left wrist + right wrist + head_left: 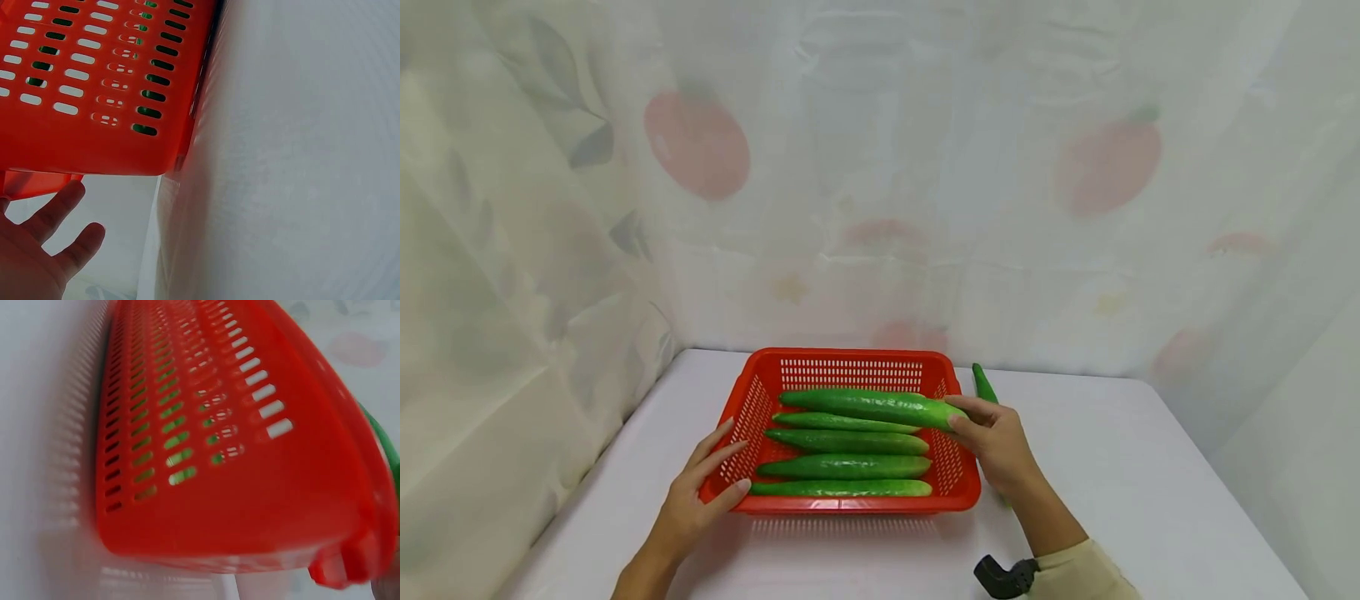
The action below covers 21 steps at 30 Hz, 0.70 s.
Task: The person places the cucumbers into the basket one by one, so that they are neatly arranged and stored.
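A red plastic basket holds several green cucumbers lying side by side. My right hand pinches the pale right end of another cucumber between thumb and fingers, over the back part of the basket. This cucumber lies crosswise above the others; whether its left end touches them I cannot tell. At the basket's left side is my left hand, its fingers spread and fairly straight against the rim, thumb by the front left corner. The left wrist view shows the fingers beside the basket wall.
One more cucumber lies on the white table right of the basket, partly hidden by my right hand and forearm. A patterned white curtain hangs behind and along the left side. A black strap-like device sits by the right sleeve.
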Tool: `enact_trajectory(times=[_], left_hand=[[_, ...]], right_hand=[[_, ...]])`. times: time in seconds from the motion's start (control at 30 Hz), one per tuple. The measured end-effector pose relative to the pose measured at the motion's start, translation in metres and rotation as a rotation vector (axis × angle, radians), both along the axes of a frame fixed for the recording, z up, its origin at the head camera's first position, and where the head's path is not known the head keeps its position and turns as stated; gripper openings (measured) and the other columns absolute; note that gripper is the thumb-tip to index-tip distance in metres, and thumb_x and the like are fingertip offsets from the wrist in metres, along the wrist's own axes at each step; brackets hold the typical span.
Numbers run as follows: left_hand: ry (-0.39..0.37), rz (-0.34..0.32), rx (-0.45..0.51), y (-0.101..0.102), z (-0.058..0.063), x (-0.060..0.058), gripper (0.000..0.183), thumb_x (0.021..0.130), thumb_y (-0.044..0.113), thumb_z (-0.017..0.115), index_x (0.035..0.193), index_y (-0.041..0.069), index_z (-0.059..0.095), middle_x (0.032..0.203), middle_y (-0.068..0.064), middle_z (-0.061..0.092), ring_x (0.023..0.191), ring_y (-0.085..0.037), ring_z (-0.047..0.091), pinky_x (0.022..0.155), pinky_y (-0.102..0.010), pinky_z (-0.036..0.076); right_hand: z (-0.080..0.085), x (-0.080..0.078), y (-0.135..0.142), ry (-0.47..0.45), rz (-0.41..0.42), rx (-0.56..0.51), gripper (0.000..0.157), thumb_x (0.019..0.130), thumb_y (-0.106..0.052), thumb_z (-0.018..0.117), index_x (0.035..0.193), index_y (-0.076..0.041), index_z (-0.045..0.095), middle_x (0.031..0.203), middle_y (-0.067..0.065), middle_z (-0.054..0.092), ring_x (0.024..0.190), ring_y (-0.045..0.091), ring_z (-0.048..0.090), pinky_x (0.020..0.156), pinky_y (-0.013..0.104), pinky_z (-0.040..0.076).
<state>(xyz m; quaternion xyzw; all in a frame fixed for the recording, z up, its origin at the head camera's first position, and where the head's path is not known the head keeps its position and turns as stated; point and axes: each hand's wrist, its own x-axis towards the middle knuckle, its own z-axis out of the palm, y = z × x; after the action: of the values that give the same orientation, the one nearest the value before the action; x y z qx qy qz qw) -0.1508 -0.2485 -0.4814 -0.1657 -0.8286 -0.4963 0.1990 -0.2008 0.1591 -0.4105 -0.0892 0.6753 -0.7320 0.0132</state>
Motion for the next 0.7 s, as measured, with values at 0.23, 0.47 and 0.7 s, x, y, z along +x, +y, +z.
enact_trajectory(times=[0.23, 0.47, 0.7], left_hand=[[0.002, -0.002, 0.002, -0.001, -0.001, -0.001, 0.047, 0.081, 0.004, 0.073, 0.127, 0.004, 0.061, 0.149, -0.010, 0.036, 0.136, -0.013, 0.028, 0.097, -0.012, 0.025], [0.007, -0.004, 0.005, 0.000, 0.000, 0.000, 0.047, 0.082, 0.003, 0.073, 0.127, 0.003, 0.061, 0.149, -0.010, 0.036, 0.136, -0.015, 0.028, 0.098, -0.012, 0.024], [-0.016, 0.005, -0.002, -0.001, 0.000, 0.000, 0.048, 0.082, 0.005, 0.073, 0.128, 0.006, 0.061, 0.150, -0.006, 0.035, 0.136, -0.014, 0.027, 0.098, -0.012, 0.023]], right_hand=[[-0.004, -0.006, -0.015, 0.019, 0.033, 0.041, 0.037, 0.090, -0.008, 0.069, 0.122, 0.007, 0.061, 0.116, 0.020, 0.059, 0.099, 0.028, 0.063, 0.081, 0.037, 0.052], [-0.006, -0.010, -0.027, 0.034, 0.086, 0.048, 0.041, 0.089, -0.009, 0.070, 0.126, 0.008, 0.059, 0.117, 0.022, 0.059, 0.100, 0.029, 0.062, 0.082, 0.038, 0.051], [-0.006, -0.012, -0.038, 0.040, 0.094, 0.095, 0.037, 0.090, -0.009, 0.069, 0.123, 0.007, 0.062, 0.109, 0.018, 0.062, 0.095, 0.028, 0.063, 0.080, 0.039, 0.052]])
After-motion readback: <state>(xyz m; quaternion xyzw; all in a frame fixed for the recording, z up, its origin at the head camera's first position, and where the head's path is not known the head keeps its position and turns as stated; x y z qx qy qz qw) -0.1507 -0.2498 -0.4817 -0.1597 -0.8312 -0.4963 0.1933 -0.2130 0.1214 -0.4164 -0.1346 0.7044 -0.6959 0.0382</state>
